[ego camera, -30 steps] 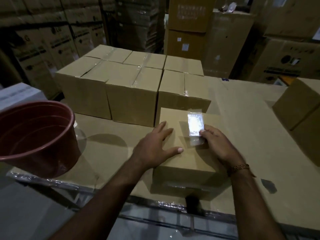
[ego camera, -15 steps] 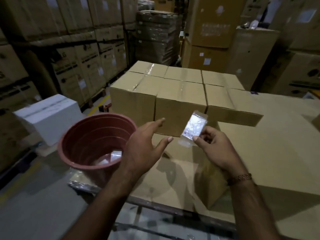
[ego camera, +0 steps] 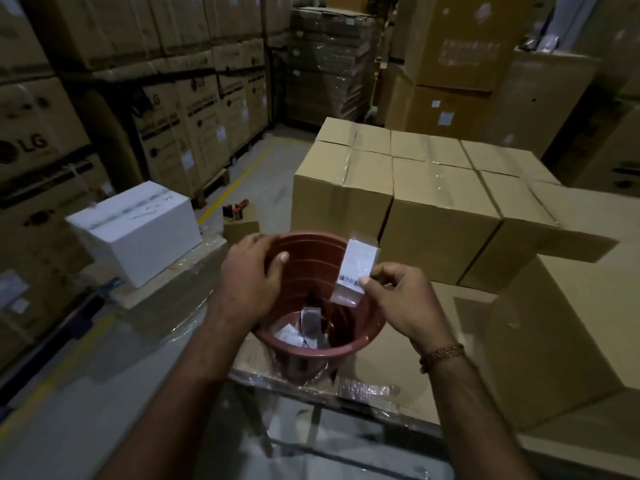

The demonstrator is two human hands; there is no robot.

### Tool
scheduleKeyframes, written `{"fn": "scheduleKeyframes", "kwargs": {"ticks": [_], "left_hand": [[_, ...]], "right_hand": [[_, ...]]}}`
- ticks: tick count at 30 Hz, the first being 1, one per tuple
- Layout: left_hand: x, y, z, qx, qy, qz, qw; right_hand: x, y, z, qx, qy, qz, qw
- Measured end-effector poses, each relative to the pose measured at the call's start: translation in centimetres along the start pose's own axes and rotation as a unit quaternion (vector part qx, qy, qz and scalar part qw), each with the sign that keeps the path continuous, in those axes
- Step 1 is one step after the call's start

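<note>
A reddish-brown plastic bucket (ego camera: 349,342) stands at the near edge of a cardboard-covered surface. Several small packets (ego camera: 304,332) lie at its bottom. My left hand (ego camera: 249,282) grips the bucket's far-left rim, fingers outside and thumb inside. My right hand (ego camera: 401,299) pinches a small clear plastic packet (ego camera: 358,263) with a white barcode label, held upright above the bucket's opening.
Sealed brown cartons (ego camera: 440,209) stand in rows right behind the bucket. A larger carton (ego camera: 554,323) sits to the right. On a wrapped pallet to the left is a white box (ego camera: 138,226), with a tape dispenser (ego camera: 235,209) beyond it. Tall stacked cartons line the aisle.
My view swung left from the small carton to the bucket. My right hand carried the packet over the bucket's mouth, and my left hand left the carton and took the rim.
</note>
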State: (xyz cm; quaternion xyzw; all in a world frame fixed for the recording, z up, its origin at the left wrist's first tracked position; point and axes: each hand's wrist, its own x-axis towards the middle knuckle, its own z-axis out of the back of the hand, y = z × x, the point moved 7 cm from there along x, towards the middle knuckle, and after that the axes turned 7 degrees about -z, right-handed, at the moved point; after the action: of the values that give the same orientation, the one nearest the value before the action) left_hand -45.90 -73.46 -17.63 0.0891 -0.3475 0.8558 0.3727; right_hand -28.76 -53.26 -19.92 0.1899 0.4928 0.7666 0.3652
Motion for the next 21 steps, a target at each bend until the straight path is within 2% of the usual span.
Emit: {"fn": "scheduleKeyframes", "kwargs": {"ticks": [3, 9, 12, 15, 17, 21], "left_hand": [[-0.1, 2.4, -0.3, -0.018, 0.020, 0.010, 1.000], [-0.8, 3.2, -1.0, -0.073, 0.040, 0.013, 0.996], [-1.1, 3.9, -1.6, -0.084, 0.051, 0.013, 0.995], [-1.2, 4.5, -1.8, -0.083, 0.055, 0.014, 0.995], [-1.3, 4.5, -1.7, -0.081, 0.051, 0.014, 0.995], [-1.3, 4.4, -1.5, -0.090, 0.053, 0.005, 0.995]], "right_hand": [[-0.4, 0.5, -2.7, -0.092, -0.003, -0.006, 0.996], [-0.7, 1.0, -5.7, -0.236, -0.030, -0.006, 0.971], [-0.5, 1.0, -6.6, -0.269, -0.025, -0.025, 0.963], [0.0, 1.6, -7.4, -0.251, -0.025, -0.029, 0.967], [0.4, 2.1, -7.5, -0.252, -0.047, -0.038, 0.966], [0.6, 2.8, -7.1, -0.331, -0.133, -0.038, 0.934]]}}
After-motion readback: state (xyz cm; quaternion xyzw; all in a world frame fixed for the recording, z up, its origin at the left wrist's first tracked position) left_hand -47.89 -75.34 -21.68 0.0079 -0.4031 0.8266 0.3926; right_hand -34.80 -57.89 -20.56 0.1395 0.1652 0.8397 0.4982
